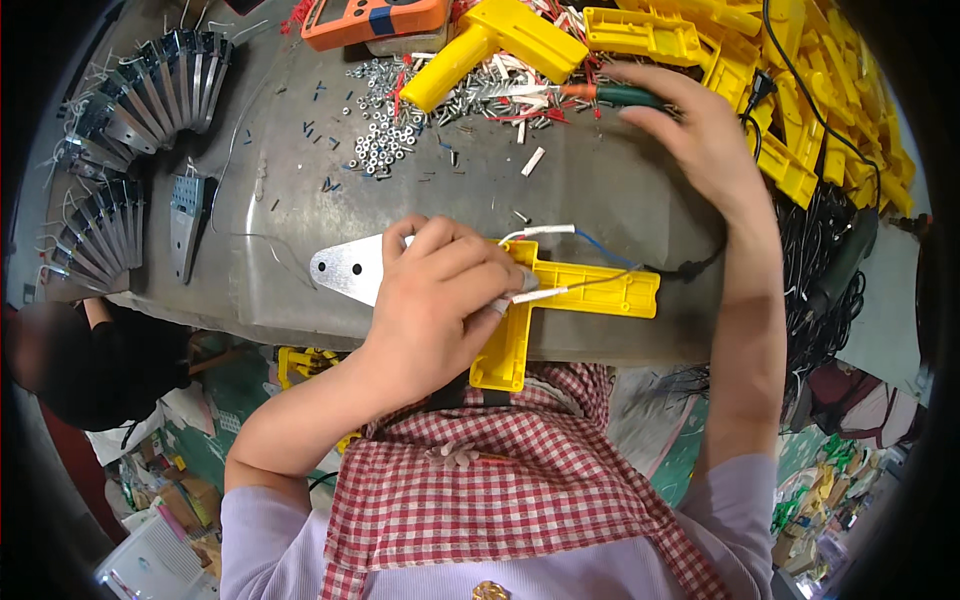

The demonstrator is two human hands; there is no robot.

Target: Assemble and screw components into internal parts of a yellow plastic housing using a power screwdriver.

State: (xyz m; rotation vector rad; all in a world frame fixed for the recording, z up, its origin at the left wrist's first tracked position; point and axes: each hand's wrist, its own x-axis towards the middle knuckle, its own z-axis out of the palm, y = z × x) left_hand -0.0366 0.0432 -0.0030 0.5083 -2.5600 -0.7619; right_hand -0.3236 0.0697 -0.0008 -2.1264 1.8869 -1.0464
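Observation:
My left hand is closed over the middle of a yellow plastic housing half, which lies near the table's front edge with its ribbed inside up. From under that hand a pointed silver metal plate with dark holes sticks out to the left. White-sleeved wires, one partly blue, run beside my fingers to a black cable on the right. My right hand reaches to the back, thumb and fingers apart around the handle of a screwdriver with a green and orange grip. Its shaft lies over the loose screws.
Metal blade-like parts with wires fan out at the left, beside a single one. Loose nuts and screws lie behind my hands, near another yellow housing and an orange meter. Yellow housings heap at right; a person sits left.

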